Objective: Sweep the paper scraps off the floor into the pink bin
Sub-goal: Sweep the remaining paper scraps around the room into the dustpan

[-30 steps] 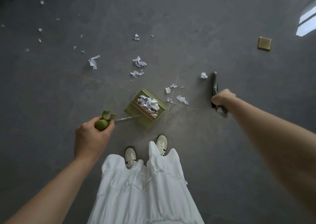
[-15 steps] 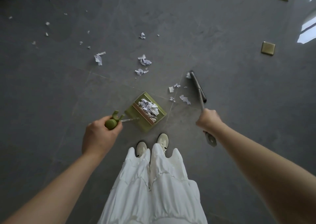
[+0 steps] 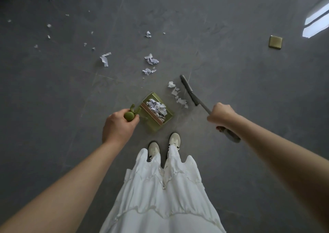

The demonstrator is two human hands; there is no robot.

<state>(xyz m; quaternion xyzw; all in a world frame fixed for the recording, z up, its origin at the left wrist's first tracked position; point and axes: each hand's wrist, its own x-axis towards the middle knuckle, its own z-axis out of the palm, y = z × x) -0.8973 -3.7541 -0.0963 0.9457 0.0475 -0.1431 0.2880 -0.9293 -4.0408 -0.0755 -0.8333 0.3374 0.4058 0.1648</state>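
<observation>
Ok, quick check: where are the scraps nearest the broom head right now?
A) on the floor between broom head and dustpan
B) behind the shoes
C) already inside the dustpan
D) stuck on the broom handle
A: a short line of scraps lies on the floor just left of the broom head, outside the dustpan, which holds its own pile.

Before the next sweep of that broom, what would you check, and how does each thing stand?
1. Left hand grips the dustpan handle: ok.
2. Right hand grips the broom handle: ok.
3. Broom head sits behind the nearest paper scraps, opposite the green dustpan: ok.
4. Dustpan mouth faces those scraps: ok.
5. Room left in the dustpan: cannot tell.
6. Pink bin in view: not ok.
</observation>
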